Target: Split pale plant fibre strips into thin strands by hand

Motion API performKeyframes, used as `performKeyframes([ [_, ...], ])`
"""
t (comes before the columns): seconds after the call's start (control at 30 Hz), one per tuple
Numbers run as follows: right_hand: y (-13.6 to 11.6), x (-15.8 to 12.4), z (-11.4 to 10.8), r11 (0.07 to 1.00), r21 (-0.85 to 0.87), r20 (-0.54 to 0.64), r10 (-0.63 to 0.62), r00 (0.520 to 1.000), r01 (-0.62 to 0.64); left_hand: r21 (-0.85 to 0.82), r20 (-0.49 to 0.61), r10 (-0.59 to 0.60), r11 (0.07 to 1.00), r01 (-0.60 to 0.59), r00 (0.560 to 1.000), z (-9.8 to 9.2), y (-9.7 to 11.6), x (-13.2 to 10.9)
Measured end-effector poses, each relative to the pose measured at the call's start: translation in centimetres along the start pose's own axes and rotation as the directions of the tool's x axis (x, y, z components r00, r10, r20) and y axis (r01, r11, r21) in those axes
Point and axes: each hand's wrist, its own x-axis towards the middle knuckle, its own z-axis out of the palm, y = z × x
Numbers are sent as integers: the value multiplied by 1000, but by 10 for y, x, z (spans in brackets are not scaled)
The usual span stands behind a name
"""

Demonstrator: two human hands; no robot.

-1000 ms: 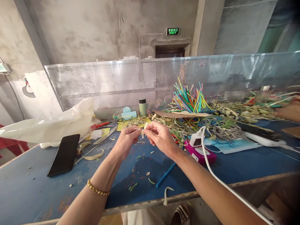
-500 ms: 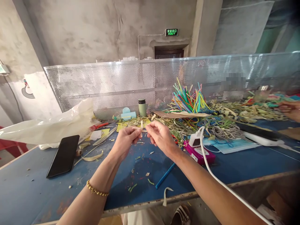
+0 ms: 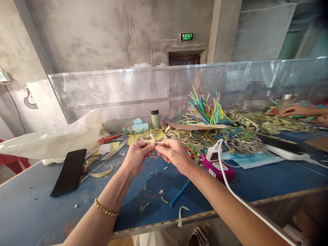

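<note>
My left hand and my right hand meet above the blue table, fingertips touching. Between the pinched fingers is a pale strip, like dried husk or straw, one short end sticking up. The fingers hide most of it. Both hands are closed on it. Just behind them, a yellow sheet lies under a heap of dry plant strips. A blue stick rests on the tabletop below my right hand, among small scraps.
Left are a black phone and plastic sheeting. Right stand a magenta box with a white cable, colourful pipe-like strips and a blue mask. A co-worker's hand reaches in. A perforated metal screen runs behind.
My right hand has moved left until its fingertips meet my left hand's. The strip's upright end now leans left. At the far right, the co-worker's hand reaches further in.
</note>
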Motion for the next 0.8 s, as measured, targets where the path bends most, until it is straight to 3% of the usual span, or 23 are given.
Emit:
performKeyframes([
  [0.33, 2, -1, 1, 1000, -3, 12, -10, 1000, 10, -65, -17, -6, 998, 5, 1000, 1, -1, -1],
  [0.53, 5, 1, -5, 998, -34, 64, -55, 996, 57, 8, -32, -3, 1000, 3, 999, -1, 2, -2],
  [0.8, 13, 6, -7, 978, -121, -15, -175, 984, 172, 203, 78, -40, 979, 24, 996, 3, -1, -4],
])
